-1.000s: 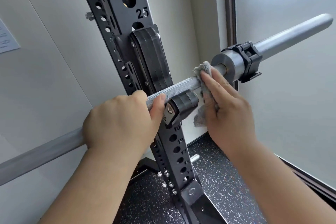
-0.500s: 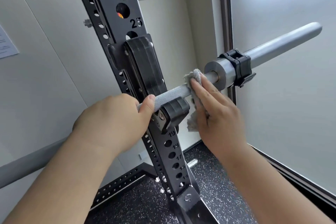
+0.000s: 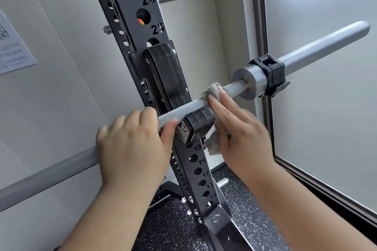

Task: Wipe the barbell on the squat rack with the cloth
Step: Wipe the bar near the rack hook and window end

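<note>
A grey steel barbell (image 3: pixel 177 111) lay across a black hook (image 3: pixel 196 126) on a dark squat rack post (image 3: pixel 124 6) with numbered holes, slanting up to the right. The stretch over the hook was rough and cross-hatched (the far-left length looked smooth), and a black clamp collar (image 3: pixel 269 73) sat on its thick outer end. The left hand (image 3: pixel 132 144) was wrapped around the bar just left of the hook. The right hand (image 3: pixel 240 128), fingers straight, pressed a fuzzy grey cloth (image 3: pixel 212 91) against the bar between hook and thick end. Speckled black flooring (image 3: pixel 244 220) lay below.
</note>
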The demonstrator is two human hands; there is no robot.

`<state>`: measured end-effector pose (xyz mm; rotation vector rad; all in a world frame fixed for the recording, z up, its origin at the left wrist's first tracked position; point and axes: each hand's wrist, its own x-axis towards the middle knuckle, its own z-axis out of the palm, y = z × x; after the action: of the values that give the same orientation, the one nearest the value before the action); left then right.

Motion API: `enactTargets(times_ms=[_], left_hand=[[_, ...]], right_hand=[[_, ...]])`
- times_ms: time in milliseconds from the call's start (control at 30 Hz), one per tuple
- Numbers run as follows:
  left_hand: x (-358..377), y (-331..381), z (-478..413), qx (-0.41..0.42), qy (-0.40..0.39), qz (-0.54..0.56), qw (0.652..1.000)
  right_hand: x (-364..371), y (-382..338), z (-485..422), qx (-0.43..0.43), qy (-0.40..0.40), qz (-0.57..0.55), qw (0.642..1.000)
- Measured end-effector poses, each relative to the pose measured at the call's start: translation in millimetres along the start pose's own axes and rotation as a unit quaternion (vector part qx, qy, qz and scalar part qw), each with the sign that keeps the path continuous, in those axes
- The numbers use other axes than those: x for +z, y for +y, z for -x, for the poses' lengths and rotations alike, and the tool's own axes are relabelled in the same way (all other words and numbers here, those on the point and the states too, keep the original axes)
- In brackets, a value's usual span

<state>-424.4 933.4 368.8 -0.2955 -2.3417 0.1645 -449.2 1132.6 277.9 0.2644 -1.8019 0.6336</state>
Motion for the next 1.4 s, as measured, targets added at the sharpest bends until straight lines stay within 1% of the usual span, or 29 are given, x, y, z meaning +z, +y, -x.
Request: enactTargets(times_ms=[67, 133, 167, 267, 300, 333, 400, 433, 467, 567, 600, 700, 733, 800, 867, 900, 967, 1033, 1100, 1167, 1200, 1300, 1333, 1400], left_hand=[[6.5, -1.2, 8.5, -0.027, 0.009, -0.001, 1.0], [7.1, -2.1, 8.7, -0.026, 0.026, -0.01, 0.999], [6.4, -2.7, 6.0, -0.02, 0.031, -0.009, 0.999], [1.6, -3.4, -3.5, -0.007, 0.041, 0.002, 0.999], [0.4, -3.0, -5.5, -0.006, 0.04, 0.006, 0.999], [-0.5, -2.3, -7.3, -0.006, 0.037, 0.006, 0.999], [-3.7, -1.0, -10.3, -0.013, 0.019, -0.013, 1.0], [-4.0, -1.1, -11.9, -0.018, 0.009, -0.031, 0.999], [-3.2, -1.7, -14.1, -0.028, -0.007, -0.045, 0.999], [-8.5, -0.3, -21.3, -0.042, -0.067, -0.053, 0.995], [-10.3, 0.2, -22.8, -0.043, -0.078, -0.049, 0.995], [-12.5, 0.7, -24.3, -0.041, -0.094, -0.046, 0.994], [-13.1, 0.4, -24.5, -0.043, -0.099, -0.045, 0.993], [-13.6, -1.2, -26.2, -0.046, -0.11, -0.037, 0.992], [-14.0, -3.0, -28.9, -0.043, -0.126, -0.028, 0.991], [-14.5, -4.0, -30.3, -0.041, -0.136, -0.024, 0.99], [-15.7, -6.1, -33.3, -0.04, -0.158, -0.013, 0.987], [-16.8, -8.0, -36.0, -0.04, -0.176, 0.001, 0.984], [-15.6, -10.6, -38.1, -0.038, -0.189, 0.01, 0.981], [-14.0, -12.3, -40.2, -0.031, -0.201, 0.019, 0.979], [-13.6, -13.0, -41.5, -0.028, -0.208, 0.024, 0.977], [-15.0, -13.6, -45.2, -0.028, -0.238, 0.053, 0.969], [-15.6, -13.6, -45.7, -0.028, -0.245, 0.06, 0.967], [-16.1, -14.0, -45.9, -0.031, -0.249, 0.066, 0.966]], right_hand=[[-5.8, 11.2, -8.8, 0.034, 0.033, 0.002, 0.999], [-6.8, 12.0, -12.9, 0.067, 0.053, -0.009, 0.996], [-4.9, 6.5, -12.0, 0.06, 0.043, -0.013, 0.997], [-4.7, -4.2, -5.2, 0.004, -0.019, -0.003, 1.0], [-7.7, -1.4, -7.2, -0.001, -0.017, 0.008, 1.0], [-10.5, 3.3, -10.2, 0.011, -0.001, 0.014, 1.0], [-12.7, 7.9, -15.4, 0.067, 0.035, -0.003, 0.997], [-11.5, 4.8, -15.5, 0.079, 0.041, -0.012, 0.996], [-8.7, -1.2, -13.9, 0.073, 0.031, -0.016, 0.997], [-9.3, -9.9, -8.2, 0.01, -0.035, -0.01, 0.999], [-12.4, -5.3, -10.8, 0.005, -0.037, -0.001, 0.999], [-17.2, 8.4, -17.8, 0.064, 0.004, 0.008, 0.998], [-14.5, 5.7, -15.9, 0.069, 0.007, 0.001, 0.998], [-7.0, -4.4, -8.3, 0.039, -0.023, -0.018, 0.999], [-8.1, -5.9, -5.0, 0.002, -0.045, -0.008, 0.999], [-11.0, -1.4, -7.7, 0.004, -0.04, 0.002, 0.999], [-15.8, 7.2, -15.4, 0.043, -0.008, 0.012, 0.999], [-11.1, 4.4, -14.7, 0.064, 0.007, -0.001, 0.998], [-3.2, -3.4, -6.4, 0.038, -0.014, -0.028, 0.999], [-4.4, -2.1, -3.0, 0.009, -0.03, -0.016, 0.999], [-7.4, 3.1, -5.7, 0.013, -0.023, -0.01, 1.0], [-10.1, 10.0, -12.9, 0.071, 0.021, -0.019, 0.997], [-7.2, 4.4, -11.8, 0.07, 0.018, -0.025, 0.997], [-2.7, -7.0, -5.1, 0.035, -0.02, -0.027, 0.999]])
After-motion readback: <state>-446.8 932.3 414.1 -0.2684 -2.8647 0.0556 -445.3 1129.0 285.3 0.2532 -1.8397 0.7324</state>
